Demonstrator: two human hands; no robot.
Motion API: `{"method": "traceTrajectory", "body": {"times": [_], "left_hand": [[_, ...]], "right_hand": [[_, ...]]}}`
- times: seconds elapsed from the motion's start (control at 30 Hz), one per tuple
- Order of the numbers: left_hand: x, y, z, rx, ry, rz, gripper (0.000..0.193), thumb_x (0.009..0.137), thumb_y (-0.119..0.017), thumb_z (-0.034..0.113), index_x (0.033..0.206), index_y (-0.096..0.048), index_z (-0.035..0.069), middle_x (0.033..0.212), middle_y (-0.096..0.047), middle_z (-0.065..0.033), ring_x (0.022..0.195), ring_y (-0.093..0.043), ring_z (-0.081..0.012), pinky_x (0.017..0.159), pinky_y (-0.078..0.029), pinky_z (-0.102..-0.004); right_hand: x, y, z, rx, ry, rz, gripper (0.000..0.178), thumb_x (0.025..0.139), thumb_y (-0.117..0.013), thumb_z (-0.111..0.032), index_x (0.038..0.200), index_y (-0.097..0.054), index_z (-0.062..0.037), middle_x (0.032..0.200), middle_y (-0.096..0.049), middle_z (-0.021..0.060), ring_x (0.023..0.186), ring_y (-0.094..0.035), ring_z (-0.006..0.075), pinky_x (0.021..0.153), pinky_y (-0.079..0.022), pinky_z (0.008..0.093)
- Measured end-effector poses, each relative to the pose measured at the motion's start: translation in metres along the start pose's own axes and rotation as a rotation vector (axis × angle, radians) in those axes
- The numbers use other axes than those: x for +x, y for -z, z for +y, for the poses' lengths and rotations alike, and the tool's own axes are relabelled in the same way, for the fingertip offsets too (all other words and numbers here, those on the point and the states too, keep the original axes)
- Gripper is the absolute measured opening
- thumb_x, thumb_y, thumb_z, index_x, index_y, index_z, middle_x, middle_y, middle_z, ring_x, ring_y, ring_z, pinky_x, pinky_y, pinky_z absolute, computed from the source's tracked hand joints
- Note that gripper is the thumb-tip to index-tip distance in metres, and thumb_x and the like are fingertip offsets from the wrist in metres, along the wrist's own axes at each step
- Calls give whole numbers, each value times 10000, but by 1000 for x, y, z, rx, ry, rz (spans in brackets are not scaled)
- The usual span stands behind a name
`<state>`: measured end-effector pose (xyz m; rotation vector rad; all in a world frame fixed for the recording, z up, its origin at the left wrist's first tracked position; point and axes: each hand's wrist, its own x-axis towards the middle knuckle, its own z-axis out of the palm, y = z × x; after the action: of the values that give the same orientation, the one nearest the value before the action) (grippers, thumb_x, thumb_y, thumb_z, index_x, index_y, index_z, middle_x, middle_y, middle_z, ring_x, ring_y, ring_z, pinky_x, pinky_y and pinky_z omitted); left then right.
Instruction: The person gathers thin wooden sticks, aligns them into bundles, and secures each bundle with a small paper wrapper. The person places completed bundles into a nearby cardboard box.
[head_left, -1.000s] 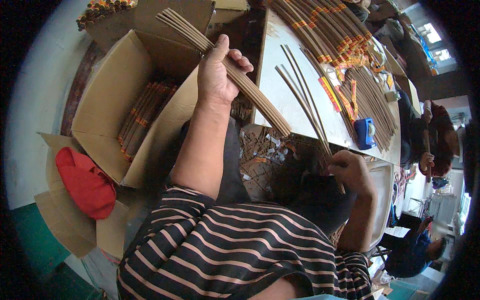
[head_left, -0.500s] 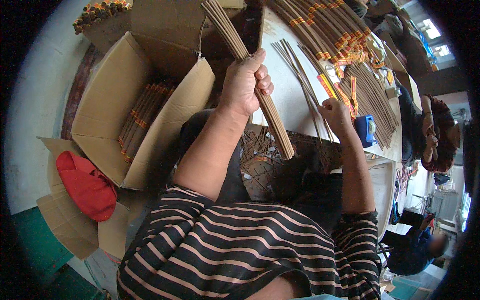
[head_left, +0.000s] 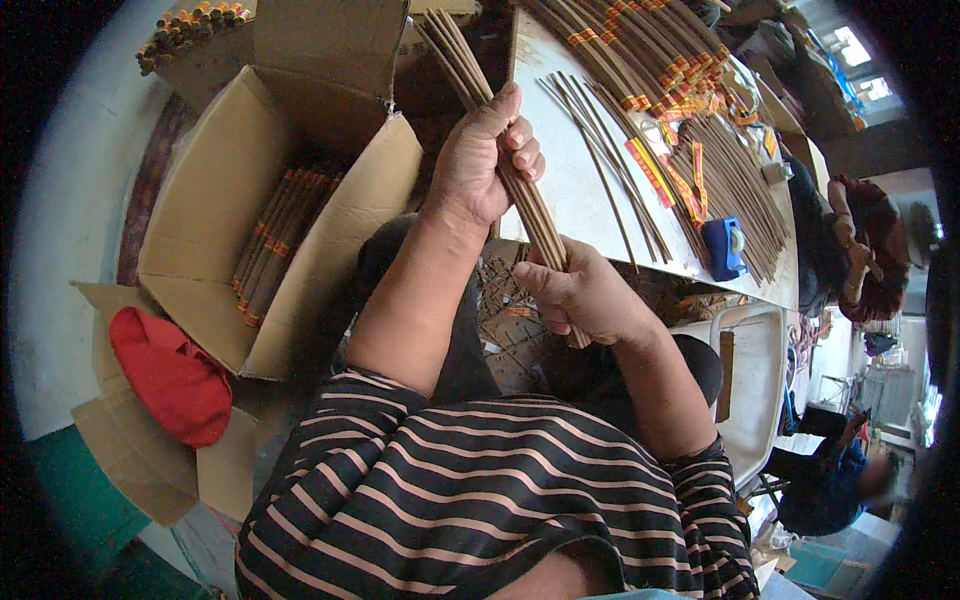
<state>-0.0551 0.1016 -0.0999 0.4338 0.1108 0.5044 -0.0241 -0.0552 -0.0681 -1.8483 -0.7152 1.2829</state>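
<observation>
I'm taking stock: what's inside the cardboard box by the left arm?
The cardboard box holds banded brown stick bundles, side by side. Its right wall hides part of the interior; anything beneath the bundles is covered.

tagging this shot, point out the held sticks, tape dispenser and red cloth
Held sticks [head_left: 534, 212], head view: exposed middle stretch
Tape dispenser [head_left: 719, 249], head view: blue body
Red cloth [head_left: 170, 380], head view: its centre

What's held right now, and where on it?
A bundle of thin brown sticks: the left hand grips around its middle, the right hand near its lower end.
</observation>
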Motion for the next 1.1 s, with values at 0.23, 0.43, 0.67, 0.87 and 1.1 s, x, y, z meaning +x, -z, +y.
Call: {"method": "traceTrajectory", "body": {"times": [0.23,0.43,0.67,0.87,1.1], "left_hand": [[-3,-10,-1,99,-87,189,390,818,-632,336,555,-401,164,490,-408,47,407,-406,-83,400,-345,-244],[-2,-4,0,162,-105,72,403,805,-636,376,532,-443,151,485,-433,31,414,-438,-101,415,-376,-261],[-3,-5,-5,269,-122,32,424,791,-641,409,521,-466,132,467,-459,-2,406,-457,-125,428,-388,-265],[-3,-6,-6,284,-116,16,426,781,-648,419,524,-478,124,467,-478,-14,411,-472,-131,437,-394,-268],[-2,-5,-6,215,-72,16,405,786,-645,411,540,-481,134,494,-486,-2,425,-483,-134,450,-401,-272]], "right_hand": [[8,-1,9,-265,60,132,241,850,-599,-214,913,-472,-20,600,-471,-4,468,-442,83,407,-354,242],[4,10,12,-204,356,267,335,798,-670,-190,1006,-520,25,824,-557,67,749,-520,104,655,-442,234],[4,17,0,-330,256,364,224,768,-682,-122,891,-566,25,735,-587,48,658,-531,90,608,-453,226],[1,20,-12,-343,211,319,200,759,-679,-136,839,-587,23,675,-581,38,603,-522,82,551,-430,228],[-5,32,-27,-401,157,211,187,744,-662,-128,831,-595,23,682,-579,43,608,-520,94,560,-430,250]]}}
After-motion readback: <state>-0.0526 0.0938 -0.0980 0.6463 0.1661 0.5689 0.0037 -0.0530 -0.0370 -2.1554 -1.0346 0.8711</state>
